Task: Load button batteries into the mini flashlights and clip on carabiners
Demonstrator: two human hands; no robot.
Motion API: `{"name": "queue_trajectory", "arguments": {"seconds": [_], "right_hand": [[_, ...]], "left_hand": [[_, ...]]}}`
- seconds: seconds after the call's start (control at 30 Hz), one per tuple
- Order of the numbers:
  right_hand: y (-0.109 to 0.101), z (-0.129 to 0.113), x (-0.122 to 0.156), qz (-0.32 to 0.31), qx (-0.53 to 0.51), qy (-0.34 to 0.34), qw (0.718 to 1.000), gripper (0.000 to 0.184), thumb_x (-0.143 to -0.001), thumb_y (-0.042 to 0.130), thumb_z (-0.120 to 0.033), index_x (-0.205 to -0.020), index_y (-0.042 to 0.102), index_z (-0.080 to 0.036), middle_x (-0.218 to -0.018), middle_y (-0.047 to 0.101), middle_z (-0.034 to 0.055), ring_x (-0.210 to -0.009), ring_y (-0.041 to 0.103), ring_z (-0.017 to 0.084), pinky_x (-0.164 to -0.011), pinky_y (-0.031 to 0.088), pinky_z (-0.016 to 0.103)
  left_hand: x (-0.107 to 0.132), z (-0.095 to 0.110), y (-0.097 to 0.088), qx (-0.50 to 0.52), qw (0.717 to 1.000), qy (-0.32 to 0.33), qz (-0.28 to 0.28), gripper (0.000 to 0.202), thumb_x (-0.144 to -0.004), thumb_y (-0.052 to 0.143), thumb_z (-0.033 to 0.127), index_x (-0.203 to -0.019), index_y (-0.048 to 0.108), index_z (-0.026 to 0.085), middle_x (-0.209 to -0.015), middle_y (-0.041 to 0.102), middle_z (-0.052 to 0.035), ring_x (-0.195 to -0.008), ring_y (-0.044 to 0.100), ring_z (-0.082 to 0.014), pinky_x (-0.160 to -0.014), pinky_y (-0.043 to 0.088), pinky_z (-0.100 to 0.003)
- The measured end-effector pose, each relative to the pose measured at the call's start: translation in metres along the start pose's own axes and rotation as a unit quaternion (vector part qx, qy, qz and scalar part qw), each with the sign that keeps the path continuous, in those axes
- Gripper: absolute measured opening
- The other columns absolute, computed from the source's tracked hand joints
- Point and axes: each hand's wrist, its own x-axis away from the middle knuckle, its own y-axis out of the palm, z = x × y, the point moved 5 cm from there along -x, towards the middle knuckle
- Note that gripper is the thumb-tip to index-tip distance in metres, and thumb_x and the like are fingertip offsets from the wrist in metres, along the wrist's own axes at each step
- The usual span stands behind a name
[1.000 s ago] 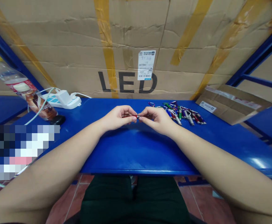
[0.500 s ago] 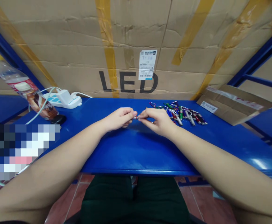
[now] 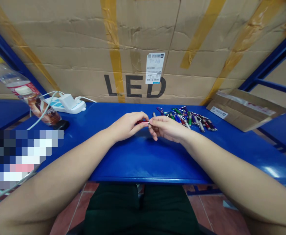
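We are working over the blue metal bench [image 3: 143, 160], with a heap of multicoloured carabiner keychain flashlights [image 3: 188, 117] lying near its far edge. Our left hand [image 3: 126, 125] is pinching a slim red metal tube [image 3: 142, 122] above the bench's middle, while our right hand [image 3: 167, 128] is gripping its silver end [image 3: 148, 122] between the fingertips.

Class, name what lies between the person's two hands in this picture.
In the head view, a small red keychain light lies between the left hand and right hand.
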Motion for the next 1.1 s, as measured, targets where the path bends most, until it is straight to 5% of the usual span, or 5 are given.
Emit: {"name": "queue_trajectory", "arguments": {"seconds": [0.2, 0.37, 0.7, 0.9, 1.1], "right_hand": [[0.001, -0.021, 0.009, 0.039, 0.397, -0.185, 0.898, 0.026, -0.1, 0.055, -0.035, -0.079, 0.058, -0.02, -0.07, 0.062, 0.0003, -0.066, 0.056, 0.016, -0.068, 0.045, 0.03], [0.006, -0.028, 0.013, 0.05, 0.46, -0.272, 0.843, 0.03, -0.103, 0.046, -0.033, -0.077, 0.055, -0.021, -0.071, 0.059, 0.0005, -0.069, 0.053, 0.016, -0.069, 0.04, 0.03], [0.008, 0.001, 0.006, -0.056, -0.022, 0.064, 0.996, 0.029, -0.085, 0.07, -0.037, -0.073, 0.05, -0.02, -0.059, 0.035, -0.0073, -0.05, 0.028, 0.008, -0.046, 0.022, 0.021], [0.005, -0.004, 0.004, -0.01, 0.091, -0.053, 0.994, 0.034, -0.095, 0.059, -0.049, -0.078, 0.048, -0.022, -0.065, 0.04, -0.0048, -0.056, 0.035, 0.012, -0.05, 0.03, 0.024], [0.008, -0.029, 0.016, 0.02, 0.47, -0.288, 0.834, 0.035, -0.106, 0.041, -0.043, -0.079, 0.05, -0.023, -0.075, 0.054, 0.0021, -0.071, 0.048, 0.018, -0.074, 0.041, 0.034]], "left_hand": [[0.002, -0.008, 0.001, 0.049, 0.997, -0.05, 0.007, 0.02, -0.101, 0.056, 0.036, -0.105, 0.063, 0.018, -0.095, 0.074, -0.0054, -0.082, 0.069, -0.0181, -0.073, 0.051, -0.029], [0.002, -0.008, 0.001, 0.08, 0.995, -0.06, 0.012, 0.019, -0.1, 0.057, 0.037, -0.1, 0.059, 0.019, -0.098, 0.075, -0.0067, -0.085, 0.07, -0.0186, -0.074, 0.052, -0.029], [0.002, 0.009, 0.002, -0.087, 0.992, 0.087, -0.004, 0.022, -0.106, 0.05, 0.036, -0.1, 0.062, 0.018, -0.093, 0.071, -0.0086, -0.088, 0.065, -0.0218, -0.08, 0.051, -0.034], [0.001, 0.007, 0.001, -0.071, 0.996, 0.041, 0.033, 0.017, -0.103, 0.053, 0.032, -0.1, 0.062, 0.018, -0.095, 0.073, -0.0081, -0.088, 0.068, -0.0202, -0.079, 0.053, -0.032], [0.001, 0.001, 0.0, 0.074, 0.994, -0.065, 0.043, 0.021, -0.097, 0.059, 0.039, -0.094, 0.06, 0.018, -0.087, 0.074, -0.0047, -0.073, 0.066, -0.0157, -0.065, 0.049, -0.026]]}}
